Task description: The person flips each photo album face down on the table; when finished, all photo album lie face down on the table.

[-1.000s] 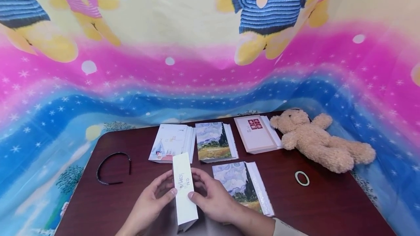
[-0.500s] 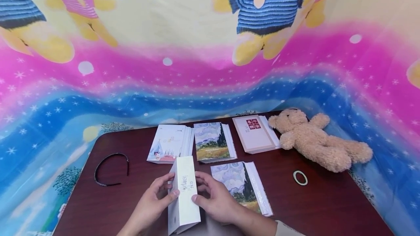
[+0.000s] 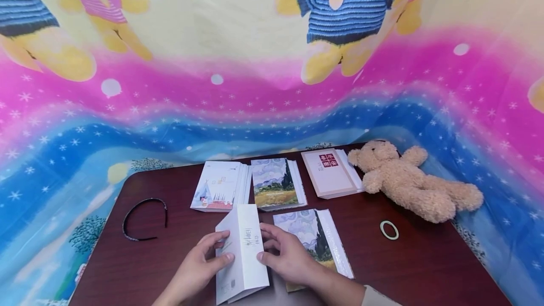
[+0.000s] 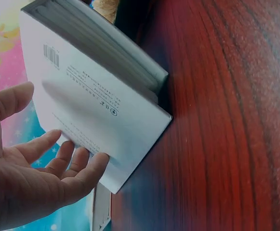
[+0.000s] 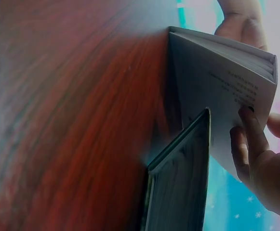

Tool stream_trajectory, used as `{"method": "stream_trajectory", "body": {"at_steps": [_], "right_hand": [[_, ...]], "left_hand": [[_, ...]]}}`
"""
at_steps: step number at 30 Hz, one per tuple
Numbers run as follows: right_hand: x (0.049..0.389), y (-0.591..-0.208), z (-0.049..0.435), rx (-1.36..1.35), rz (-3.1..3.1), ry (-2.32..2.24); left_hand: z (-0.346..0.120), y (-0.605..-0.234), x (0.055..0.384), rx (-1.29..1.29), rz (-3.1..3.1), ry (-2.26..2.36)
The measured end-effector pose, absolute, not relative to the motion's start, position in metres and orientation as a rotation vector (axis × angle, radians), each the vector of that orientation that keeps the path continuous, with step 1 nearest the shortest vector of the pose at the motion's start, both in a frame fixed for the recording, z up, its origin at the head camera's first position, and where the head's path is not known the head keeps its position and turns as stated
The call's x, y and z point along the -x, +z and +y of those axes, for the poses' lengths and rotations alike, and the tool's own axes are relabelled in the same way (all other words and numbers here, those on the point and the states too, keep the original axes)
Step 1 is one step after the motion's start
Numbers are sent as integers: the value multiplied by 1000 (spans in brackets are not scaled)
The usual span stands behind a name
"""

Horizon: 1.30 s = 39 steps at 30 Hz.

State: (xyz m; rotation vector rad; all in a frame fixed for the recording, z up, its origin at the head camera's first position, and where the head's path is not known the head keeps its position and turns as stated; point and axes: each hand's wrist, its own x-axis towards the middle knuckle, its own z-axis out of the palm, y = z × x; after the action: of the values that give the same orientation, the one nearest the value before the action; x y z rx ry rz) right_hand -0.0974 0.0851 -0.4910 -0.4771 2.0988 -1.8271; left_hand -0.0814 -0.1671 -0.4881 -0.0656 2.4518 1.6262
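Note:
A white photo album (image 3: 253, 254) stands upright on the table with its spine up, dark lettering along it. My left hand (image 3: 195, 263) is at its left cover; in the left wrist view loosely bent fingers (image 4: 89, 171) rest their tips against this printed cover (image 4: 125, 144), thumb held off. My right hand (image 3: 293, 261) grips the other side, thumb at the spine and fingers (image 5: 255, 137) against the far cover (image 5: 202, 82). Close beside the right hand lies an album with a painted landscape cover (image 3: 303, 230), partly hidden under the wrist.
Behind stand a white album with a tent drawing (image 3: 218, 185), a second landscape album (image 3: 274, 183) and a pink album (image 3: 329, 174). A teddy bear (image 3: 412, 181) lies at the back right. A pale green bangle (image 3: 396, 235) is to the right, a black headband (image 3: 125, 223) left.
The white album has turned so its left cover now shows, and has shifted slightly right. Both hands have moved along with it, and the left fingers have loosened against the cover.

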Motion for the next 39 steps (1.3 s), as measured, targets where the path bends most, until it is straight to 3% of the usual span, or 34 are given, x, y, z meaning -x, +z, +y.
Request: {"method": "stream_trajectory", "body": {"at_steps": [39], "right_hand": [[113,-508,79,587,2314,-1331]], "left_hand": [[-188,-486,85,28,2612,1322]]}}
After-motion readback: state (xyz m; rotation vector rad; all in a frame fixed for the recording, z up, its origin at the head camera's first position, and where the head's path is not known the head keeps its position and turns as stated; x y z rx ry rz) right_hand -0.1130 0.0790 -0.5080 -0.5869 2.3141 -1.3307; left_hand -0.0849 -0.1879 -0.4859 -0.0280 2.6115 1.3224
